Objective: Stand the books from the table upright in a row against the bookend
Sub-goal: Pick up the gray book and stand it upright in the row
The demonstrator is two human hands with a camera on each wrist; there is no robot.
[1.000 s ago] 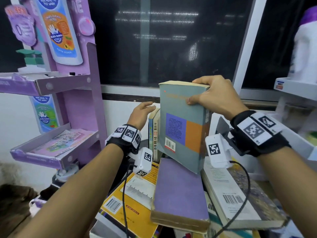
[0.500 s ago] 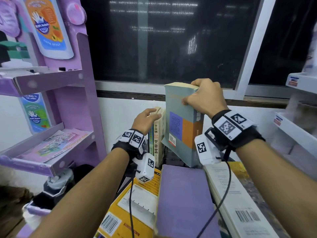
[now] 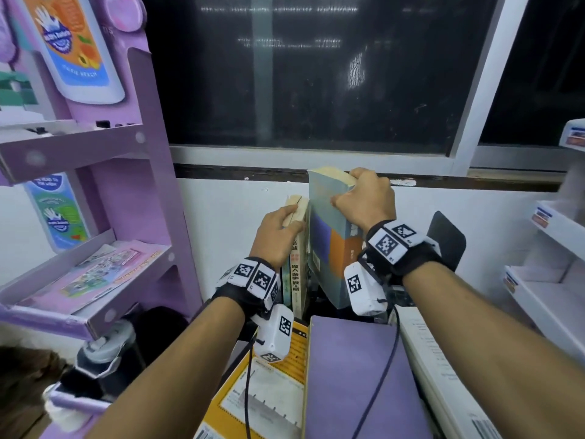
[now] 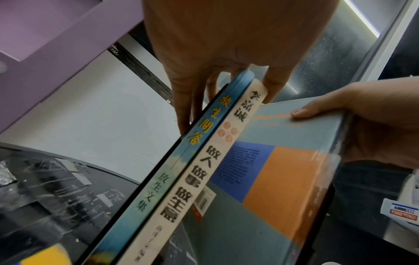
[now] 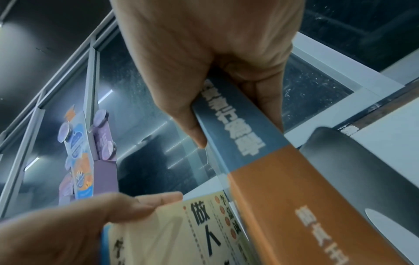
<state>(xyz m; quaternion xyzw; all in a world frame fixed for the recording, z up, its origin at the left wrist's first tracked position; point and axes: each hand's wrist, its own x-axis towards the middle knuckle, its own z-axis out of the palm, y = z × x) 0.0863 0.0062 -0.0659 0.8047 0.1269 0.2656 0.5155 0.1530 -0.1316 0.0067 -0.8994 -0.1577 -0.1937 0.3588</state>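
The right hand (image 3: 364,201) grasps the grey-blue book (image 3: 329,245) by its top edge, thumb on the cover and fingers curled over the page edges; the book stands tilted, its top leaning toward 11 o'clock, just right of two upright books. The left hand (image 3: 277,236) clasps the tops of those two, a blue-spined book (image 4: 199,136) and a cream-spined book (image 4: 201,170), thumb on one side and fingers on the other. The cream spine touches the grey-blue cover in the left wrist view. A black bookend (image 3: 448,237) stands at 3 o'clock of the grey-blue book; whether they touch is probably hidden by the wrist. At 6 o'clock lie a purple book (image 3: 354,384) and a yellow book (image 3: 269,397), flat on the table
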